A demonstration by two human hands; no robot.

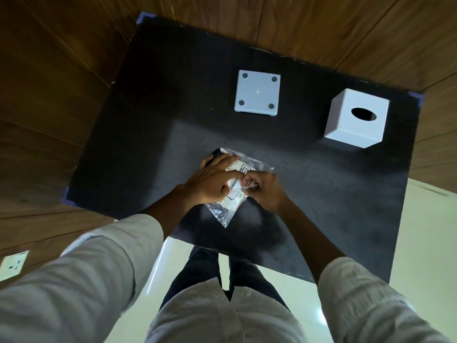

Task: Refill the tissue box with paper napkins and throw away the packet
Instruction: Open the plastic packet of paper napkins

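A clear plastic packet of white paper napkins (223, 210) lies on the black table top (148, 120), near its front edge. My left hand (210, 180) lies flat across the packet and presses it down. My right hand (264, 190) pinches the packet's plastic at its right side, fingers closed on the film. The white cube tissue box (346, 127) stands at the back right with its dark oval slot facing up. Its flat white base plate (257, 94), with round pads at the corners, lies apart from it at the back centre.
The table sits in a corner between wooden wall panels (49, 95). Blue tape marks the table corners. A white wall socket (13, 264) shows at the lower left. Pale floor tiles (425, 243) lie to the right and below, beside my legs.
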